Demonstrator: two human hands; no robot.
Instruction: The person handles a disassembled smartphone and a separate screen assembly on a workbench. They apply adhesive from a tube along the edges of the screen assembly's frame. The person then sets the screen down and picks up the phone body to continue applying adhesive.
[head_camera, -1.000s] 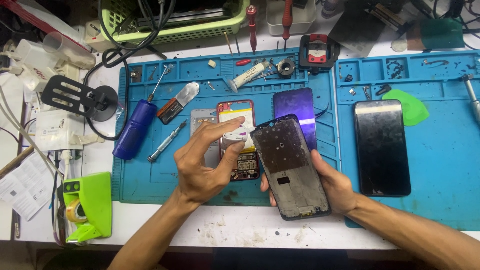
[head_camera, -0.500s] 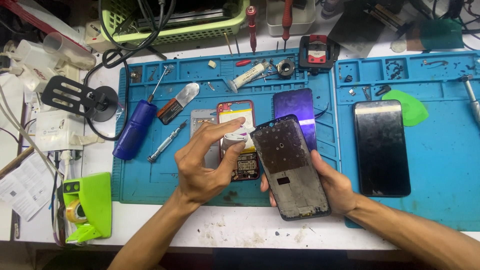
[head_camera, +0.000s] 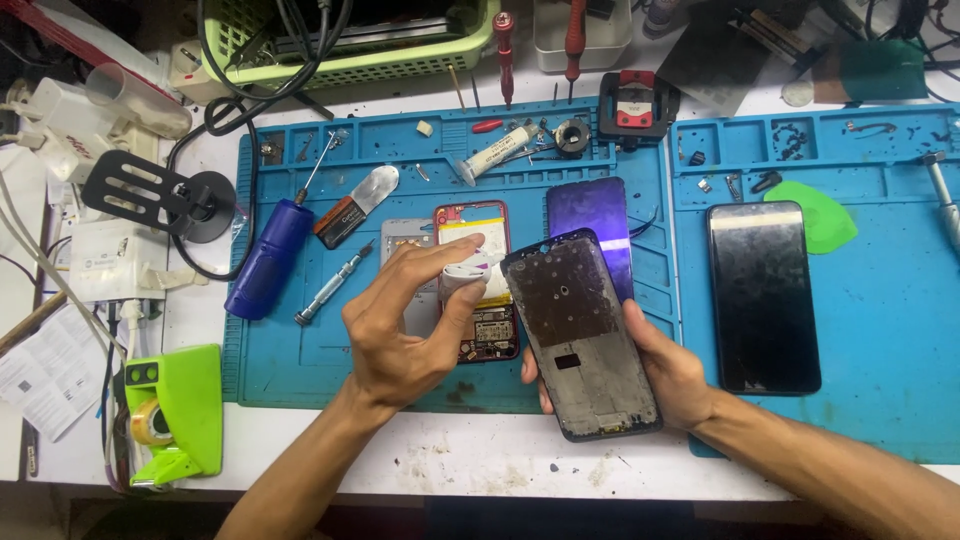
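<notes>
Hands close together: right (head_camera: 665, 375) grips phone frame (head_camera: 582, 335) edges, left (head_camera: 410, 325) pinches white wad (head_camera: 472, 278) beside it.

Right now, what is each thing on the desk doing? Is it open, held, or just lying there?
Phone frame: held tilted in the right hand, inner side up.
Left hand: pinching a small white piece beside the frame.
Opened red phone: lying on the blue mat, insides showing.
Purple back cover: off, lying flat.
Black phone: lying flat, screen dark.
Blue-handled screwdriver: lying unused.
</notes>
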